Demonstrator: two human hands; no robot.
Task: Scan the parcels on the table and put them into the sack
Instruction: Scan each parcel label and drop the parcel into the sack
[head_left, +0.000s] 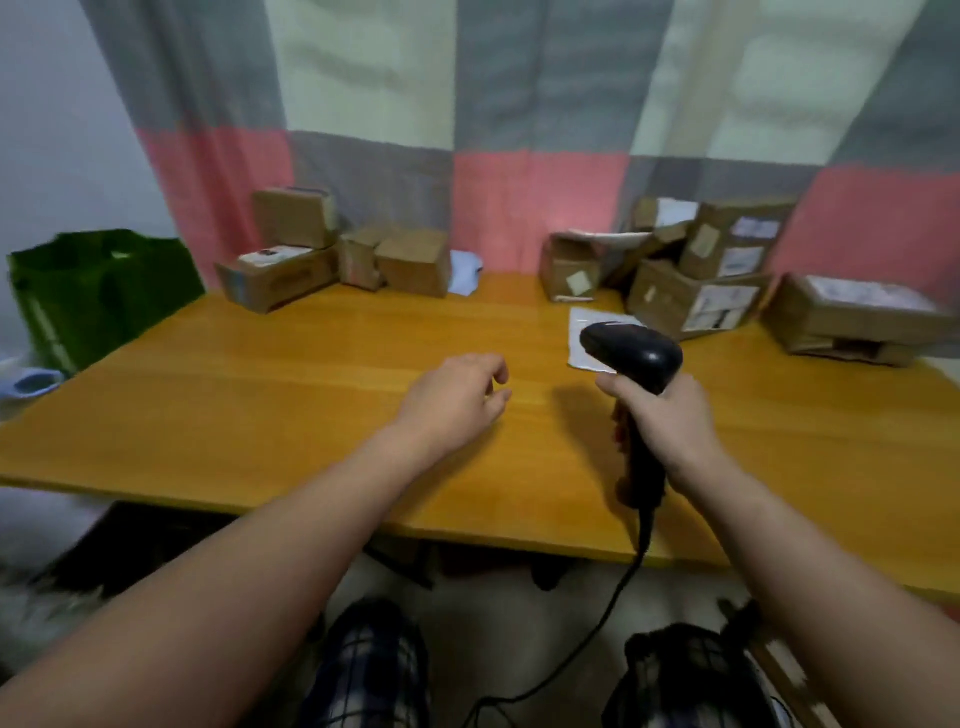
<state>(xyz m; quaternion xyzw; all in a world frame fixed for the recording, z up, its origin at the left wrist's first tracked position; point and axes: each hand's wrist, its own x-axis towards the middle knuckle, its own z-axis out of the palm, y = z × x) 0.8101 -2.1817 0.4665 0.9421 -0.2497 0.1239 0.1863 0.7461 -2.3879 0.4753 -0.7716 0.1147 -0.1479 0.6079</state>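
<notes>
Gripping the black scanner (636, 353) by its handle, the right hand (670, 421) holds it upright above the table (260, 389). The left hand (457, 397) hovers beside it, fingers loosely curled, holding nothing. Cardboard parcels (717, 270) sit well beyond both hands; the green sack (104, 291) stands far out past the left hand.

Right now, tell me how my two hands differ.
The left hand holds nothing; the right hand grips the scanner. The left hand's fingers hang loosely curled; the right hand's wrap the scanner's handle. Both hands are over the table.
</notes>
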